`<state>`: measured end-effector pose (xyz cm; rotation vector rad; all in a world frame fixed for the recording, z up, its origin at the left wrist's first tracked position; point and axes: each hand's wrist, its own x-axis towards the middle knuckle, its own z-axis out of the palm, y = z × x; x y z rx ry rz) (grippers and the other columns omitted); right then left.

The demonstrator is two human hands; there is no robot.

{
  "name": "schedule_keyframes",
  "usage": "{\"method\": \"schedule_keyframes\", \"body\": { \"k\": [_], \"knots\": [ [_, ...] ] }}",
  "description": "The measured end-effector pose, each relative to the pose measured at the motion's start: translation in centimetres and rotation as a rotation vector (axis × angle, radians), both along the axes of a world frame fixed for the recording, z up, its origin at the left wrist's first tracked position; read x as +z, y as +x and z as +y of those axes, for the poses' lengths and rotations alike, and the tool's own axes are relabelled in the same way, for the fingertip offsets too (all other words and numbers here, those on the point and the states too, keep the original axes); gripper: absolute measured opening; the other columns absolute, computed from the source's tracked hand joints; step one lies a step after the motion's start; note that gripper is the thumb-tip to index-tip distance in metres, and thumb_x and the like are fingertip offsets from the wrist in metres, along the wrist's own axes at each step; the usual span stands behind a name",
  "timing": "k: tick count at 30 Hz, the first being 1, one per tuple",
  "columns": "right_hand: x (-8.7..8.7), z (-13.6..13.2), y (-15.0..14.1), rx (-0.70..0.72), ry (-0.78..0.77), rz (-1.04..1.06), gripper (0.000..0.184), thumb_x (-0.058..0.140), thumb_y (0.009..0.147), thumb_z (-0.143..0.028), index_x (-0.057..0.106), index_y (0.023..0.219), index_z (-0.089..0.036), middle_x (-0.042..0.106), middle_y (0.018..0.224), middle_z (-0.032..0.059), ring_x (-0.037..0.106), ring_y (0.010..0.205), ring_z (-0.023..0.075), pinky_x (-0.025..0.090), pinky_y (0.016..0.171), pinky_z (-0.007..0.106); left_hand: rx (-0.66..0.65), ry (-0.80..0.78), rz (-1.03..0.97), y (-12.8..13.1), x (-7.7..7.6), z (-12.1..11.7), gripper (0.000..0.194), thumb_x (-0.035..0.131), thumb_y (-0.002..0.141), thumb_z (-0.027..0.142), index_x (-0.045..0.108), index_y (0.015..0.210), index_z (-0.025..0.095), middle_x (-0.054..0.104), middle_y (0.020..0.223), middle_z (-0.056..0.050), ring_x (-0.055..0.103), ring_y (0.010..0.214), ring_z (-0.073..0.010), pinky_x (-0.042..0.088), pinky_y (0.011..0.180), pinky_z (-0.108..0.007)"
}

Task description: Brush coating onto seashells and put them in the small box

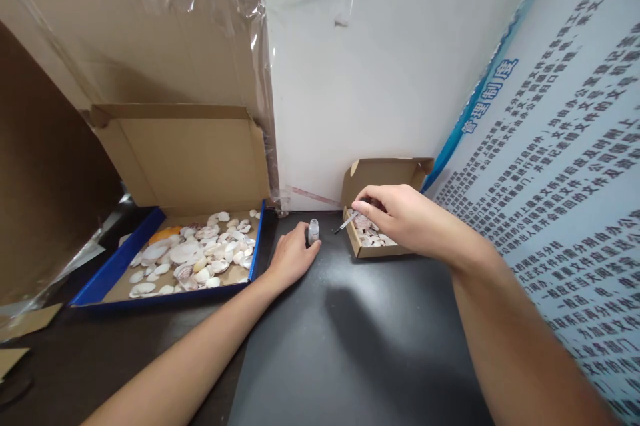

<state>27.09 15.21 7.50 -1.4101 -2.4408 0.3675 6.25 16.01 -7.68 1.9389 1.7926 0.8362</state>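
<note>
Pinching a slim tool [346,222] near centre frame, the right hand [407,219] risks drips if it's wet; the left hand [291,256], pinching a vial [313,230], could topple it by slipping.

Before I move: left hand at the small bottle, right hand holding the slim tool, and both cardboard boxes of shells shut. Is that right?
Not quite: both boxes, the blue-sided box and the small brown box, are open, lids raised, as the head view shows. The left hand is at the small bottle, and the right hand holds the slim tool.
</note>
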Motion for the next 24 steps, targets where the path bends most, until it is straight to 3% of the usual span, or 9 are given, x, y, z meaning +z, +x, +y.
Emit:
{"method": "schedule_keyframes", "body": {
  "k": [5, 11, 15, 20, 24],
  "knots": [
    [0.3, -0.4, 0.1, -0.002, 0.017, 0.012, 0.035, 0.042, 0.099, -0.044, 0.068, 0.091, -0.021, 0.069, 0.079, 0.0007, 0.059, 0.066, 0.0130, 0.040, 0.057, 0.026, 0.046, -0.026, -0.029, -0.4, 0.2, -2.0, 0.027, 0.047, 0.081, 0.018, 0.045, 0.107, 0.021, 0.050, 0.071, 0.001, 0.054, 0.067, -0.0209, 0.037, 0.064, -0.029],
    [0.4, -0.6, -0.3, 0.020, 0.018, 0.005, 0.035, 0.044, 0.099, -0.042, 0.069, 0.091, -0.020, 0.071, 0.082, 0.0023, 0.061, 0.072, 0.0152, 0.040, 0.062, 0.027, -0.186, -0.170, -0.241, -1.4, 0.8, -6.7, 0.024, 0.039, 0.079, 0.012, 0.041, 0.099, 0.023, 0.041, 0.078, 0.004, 0.041, 0.066, -0.0135, 0.034, 0.062, -0.024],
    [0.4, -0.8, -0.6, 0.023, 0.000, 0.004, 0.033, 0.045, 0.099, -0.040, 0.070, 0.092, -0.019, 0.072, 0.088, 0.0038, 0.063, 0.077, 0.0172, 0.041, 0.064, 0.028, -0.318, -0.346, -0.463, -2.5, 1.6, -7.6, 0.015, 0.044, 0.090, 0.026, 0.043, 0.103, 0.021, 0.038, 0.082, 0.004, 0.035, 0.072, -0.0130, 0.032, 0.068, -0.024],
    [-0.1, -0.7, -0.9, 0.038, 0.011, 0.006, 0.032, 0.046, 0.098, -0.041, 0.070, 0.092, -0.020, 0.071, 0.087, 0.0033, 0.062, 0.074, 0.0169, 0.039, 0.061, 0.028, -0.384, -0.557, -0.666, -3.0, 2.0, -7.2, 0.027, 0.053, 0.090, 0.044, 0.047, 0.095, 0.018, 0.039, 0.079, 0.004, 0.031, 0.069, -0.0116, 0.028, 0.064, -0.023],
    [-0.5, -0.9, -1.4, 0.071, 0.042, 0.042, 0.027, 0.050, 0.097, -0.039, 0.069, 0.091, -0.020, 0.068, 0.078, 0.0020, 0.058, 0.066, 0.0143, 0.037, 0.057, 0.026, -0.391, -0.582, -0.711, -3.2, 3.3, -7.4, 0.032, 0.055, 0.088, 0.050, 0.049, 0.092, 0.018, 0.035, 0.072, 0.005, 0.026, 0.062, -0.0107, 0.025, 0.057, -0.023]
  ]
}}
